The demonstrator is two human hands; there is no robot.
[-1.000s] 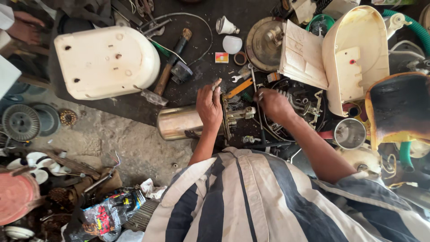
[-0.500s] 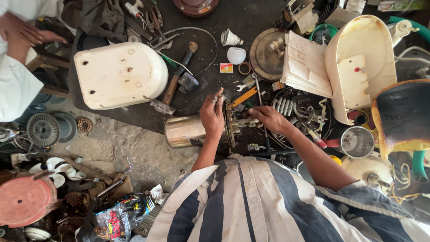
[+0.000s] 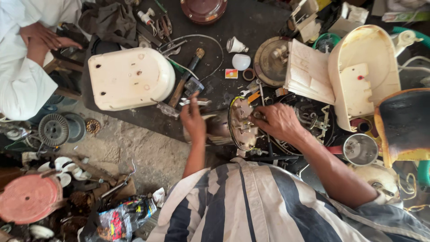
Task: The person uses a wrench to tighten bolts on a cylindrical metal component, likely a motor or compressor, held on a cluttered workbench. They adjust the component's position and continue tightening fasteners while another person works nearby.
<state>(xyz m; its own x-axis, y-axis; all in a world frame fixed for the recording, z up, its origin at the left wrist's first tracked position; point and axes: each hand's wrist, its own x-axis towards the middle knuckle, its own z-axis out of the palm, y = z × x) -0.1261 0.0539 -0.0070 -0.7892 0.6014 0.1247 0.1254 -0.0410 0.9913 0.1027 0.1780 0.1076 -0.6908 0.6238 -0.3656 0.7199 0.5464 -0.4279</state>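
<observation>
left hand [image 3: 193, 117] pinching a small wrench [image 3: 192, 102], right hand [image 3: 278, 121] clamped on the motor's end plate [image 3: 242, 123] just beside it.

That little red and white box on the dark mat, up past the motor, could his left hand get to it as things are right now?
Probably yes. The left hand holds a small spanner, and the box lies just beyond it on the dark mat with nothing on top. Only a thin cable curves nearby. He would likely need to put the spanner down first.
</observation>
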